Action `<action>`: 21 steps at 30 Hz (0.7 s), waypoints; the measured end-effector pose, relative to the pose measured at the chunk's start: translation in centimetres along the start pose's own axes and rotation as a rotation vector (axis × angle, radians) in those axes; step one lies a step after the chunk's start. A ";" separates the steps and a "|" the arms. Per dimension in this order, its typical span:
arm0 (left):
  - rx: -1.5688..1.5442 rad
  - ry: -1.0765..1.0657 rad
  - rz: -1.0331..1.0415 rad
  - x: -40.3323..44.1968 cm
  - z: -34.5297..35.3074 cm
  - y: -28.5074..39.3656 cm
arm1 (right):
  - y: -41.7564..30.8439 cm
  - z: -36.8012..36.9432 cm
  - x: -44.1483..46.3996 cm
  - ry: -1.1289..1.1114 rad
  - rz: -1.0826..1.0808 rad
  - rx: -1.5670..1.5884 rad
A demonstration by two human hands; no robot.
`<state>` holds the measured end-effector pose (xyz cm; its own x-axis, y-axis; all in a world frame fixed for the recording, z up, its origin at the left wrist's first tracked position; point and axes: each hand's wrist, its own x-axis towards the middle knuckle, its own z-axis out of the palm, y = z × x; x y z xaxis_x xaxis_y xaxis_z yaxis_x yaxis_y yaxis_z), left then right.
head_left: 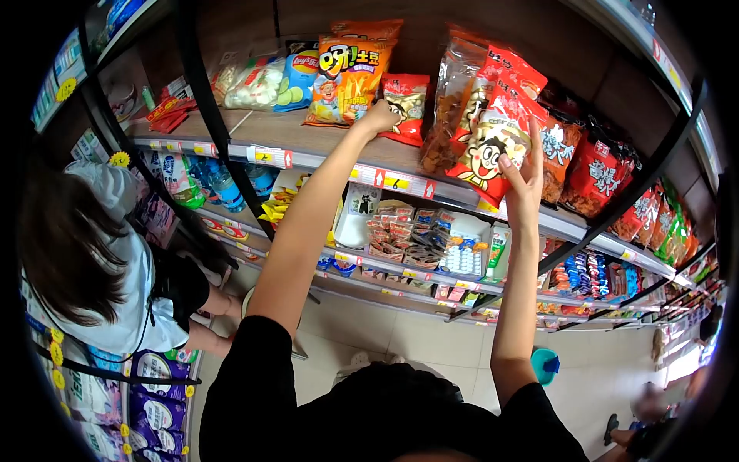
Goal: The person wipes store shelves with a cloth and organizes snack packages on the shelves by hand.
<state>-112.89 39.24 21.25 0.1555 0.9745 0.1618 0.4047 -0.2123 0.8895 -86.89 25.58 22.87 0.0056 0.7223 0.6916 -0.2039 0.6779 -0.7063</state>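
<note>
My left hand (379, 119) reaches onto the top shelf, its fingers closed at the edge of a small red snack bag (406, 104). Just left of it stands an orange potato snack bag (346, 81). My right hand (525, 173) has its thumb and fingers on a red bag with a cartoon face (490, 150), which leans out over the shelf's front edge. Behind that bag are another red bag (512, 71) and clear bags of brown snacks (450, 100).
Black uprights (202, 77) cross the shelving. Lower shelves hold boxed small packets (392, 231). At the left is another person (131, 254) in a light blue top. A teal bucket (543, 366) stands on the floor; more people are at the lower right.
</note>
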 end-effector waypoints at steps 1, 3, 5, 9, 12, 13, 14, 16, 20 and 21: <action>0.081 0.004 -0.079 3.1 -0.1 -1.4 | -0.2 0.2 0.0 -0.014 0.002 0.014; 0.201 0.125 -0.214 6.3 1.3 -1.6 | -0.4 0.6 -0.2 -0.034 0.009 0.013; 0.316 0.245 -0.356 7.3 2.6 -0.3 | -1.1 0.8 -0.6 -0.050 0.021 -0.028; 0.539 0.319 -0.443 8.4 3.5 -0.8 | -0.5 0.6 -1.3 -0.050 0.011 0.002; 0.421 0.326 -0.419 8.7 2.6 -1.3 | -0.6 0.6 -1.9 -0.040 0.057 0.027; 0.418 0.360 -0.378 9.2 2.2 -2.1 | -0.3 0.4 -2.0 -0.035 0.052 0.024; 0.428 0.362 -0.377 9.8 1.5 -2.9 | -0.1 0.2 -2.0 -0.030 0.045 0.020; 0.384 0.107 -0.245 10.2 0.4 -4.1 | 0.1 0.2 -2.1 -0.048 0.081 0.050; 0.230 0.062 -0.063 9.8 0.8 -5.1 | 0.9 0.3 -2.0 -0.042 -0.015 0.012; 0.184 0.248 0.004 7.7 2.0 -3.9 | 0.8 0.6 -2.0 -0.047 0.020 0.045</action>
<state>-111.46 47.41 18.21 -0.0578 0.9569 0.2845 0.5644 -0.2037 0.8000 -87.61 24.59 21.00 -0.0446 0.7280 0.6842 -0.2472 0.6555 -0.7136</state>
